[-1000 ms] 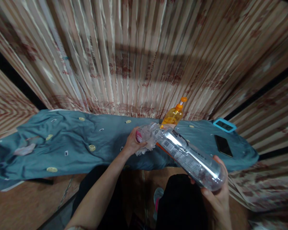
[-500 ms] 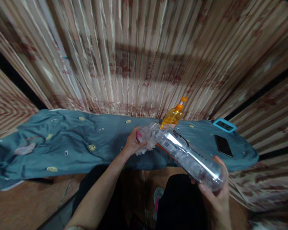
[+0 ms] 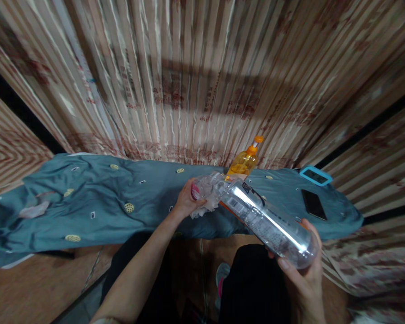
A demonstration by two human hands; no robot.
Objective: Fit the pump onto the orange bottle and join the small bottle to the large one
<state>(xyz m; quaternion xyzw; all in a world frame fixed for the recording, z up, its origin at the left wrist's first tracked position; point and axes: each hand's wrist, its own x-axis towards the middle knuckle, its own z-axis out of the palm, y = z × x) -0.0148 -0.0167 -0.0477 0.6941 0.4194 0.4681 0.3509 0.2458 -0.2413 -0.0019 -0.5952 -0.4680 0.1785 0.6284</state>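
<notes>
My right hand (image 3: 305, 274) is closed around the base of a large clear plastic bottle (image 3: 270, 222) with printed text and a barcode. This bottle lies tilted, its narrow end toward the left. Closed around a smaller clear plastic bottle (image 3: 205, 185) with a pink-red end is my left hand (image 3: 187, 200). The narrow ends of the two bottles meet or overlap; whether they touch I cannot tell. Below the smaller bottle hangs whitish crumpled material (image 3: 205, 209), perhaps tissue or thin plastic. Just behind stands an orange pump bottle (image 3: 245, 161), its lower part hidden.
A teal patterned cloth (image 3: 104, 193) covers the long narrow table. On its right lie a black phone (image 3: 313, 204) and a blue-framed device (image 3: 316, 176). A pale crumpled piece (image 3: 35, 209) lies at the left. Striped curtains (image 3: 189, 81) hang behind.
</notes>
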